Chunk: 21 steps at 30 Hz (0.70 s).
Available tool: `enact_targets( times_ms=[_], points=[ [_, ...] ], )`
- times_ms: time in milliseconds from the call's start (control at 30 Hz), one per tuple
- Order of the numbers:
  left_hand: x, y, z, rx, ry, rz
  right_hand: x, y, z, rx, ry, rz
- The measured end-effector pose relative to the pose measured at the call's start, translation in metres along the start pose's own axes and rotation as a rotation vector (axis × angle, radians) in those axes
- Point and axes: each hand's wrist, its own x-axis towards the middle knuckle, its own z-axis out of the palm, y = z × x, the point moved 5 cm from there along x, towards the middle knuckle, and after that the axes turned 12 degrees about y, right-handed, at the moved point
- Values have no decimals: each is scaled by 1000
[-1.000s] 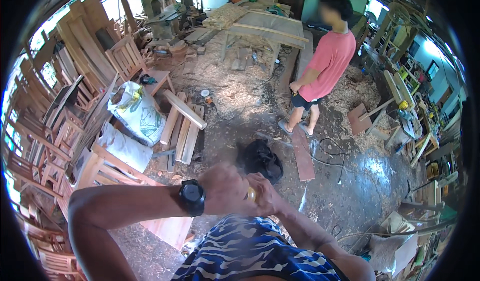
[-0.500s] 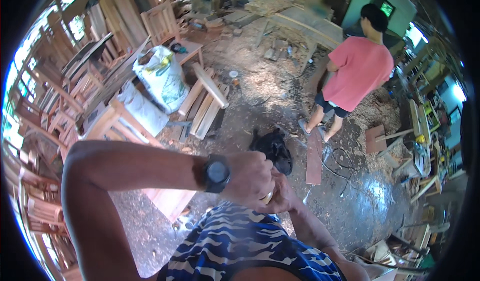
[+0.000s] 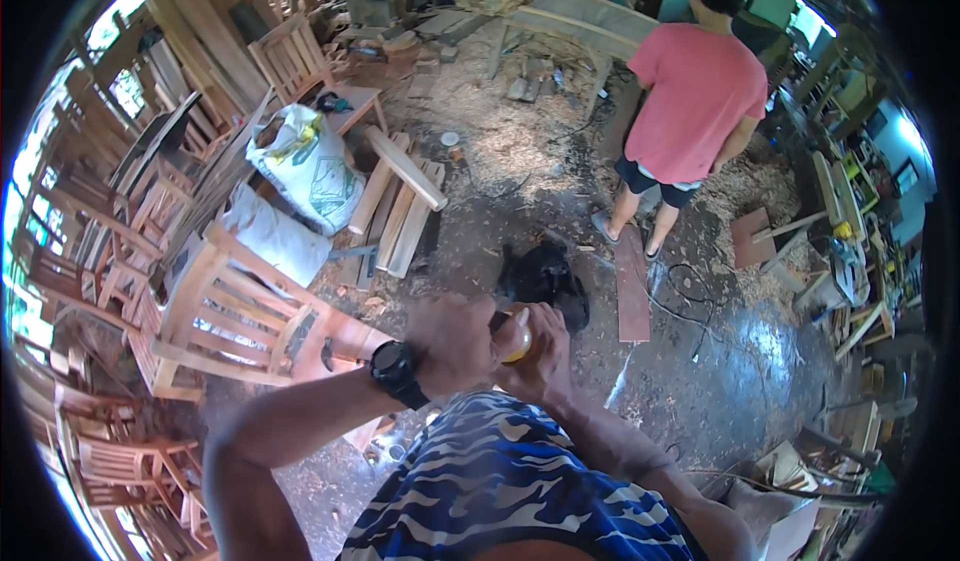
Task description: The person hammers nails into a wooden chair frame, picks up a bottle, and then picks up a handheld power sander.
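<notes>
In front of my chest, my right hand (image 3: 541,357) wraps its fingers around a small round amber-yellow thing (image 3: 516,349), whose exact kind I cannot make out. My left hand (image 3: 452,345), with a black watch (image 3: 398,373) on its wrist, is curled and pressed up against the left side of that thing. Motion smears the left fingers, and what they grip is hidden. Beyond my hands, a black dog-like shape (image 3: 545,279) lies on the dark floor.
A person in a pink shirt (image 3: 700,101) stands at the far right near a workbench (image 3: 580,23). To the left are a wooden chair (image 3: 240,311), a white sack (image 3: 310,176) and stacked timber (image 3: 405,226). A brown board (image 3: 632,286) and a cable (image 3: 690,311) lie on the floor.
My left forearm has swung lower, and the left hand has moved left and down, showing more of the amber-yellow thing. The view has shifted, and the person's right arm now hangs lower.
</notes>
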Motion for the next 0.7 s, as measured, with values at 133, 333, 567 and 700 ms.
enact_targets(
  times_ms=[133,333,567,700],
  points=[
    [1,2,-6,35,256,149,8,-1,2,-11,17,33],
    [6,-12,-26,-149,268,250,27,-10,4,171,-133,-89],
    [-14,-33,-20,-589,99,-25,23,-16,14,269,-251,-97],
    [-15,-59,-40,-824,194,-241,24,-9,17,237,-253,-28]
  ],
)
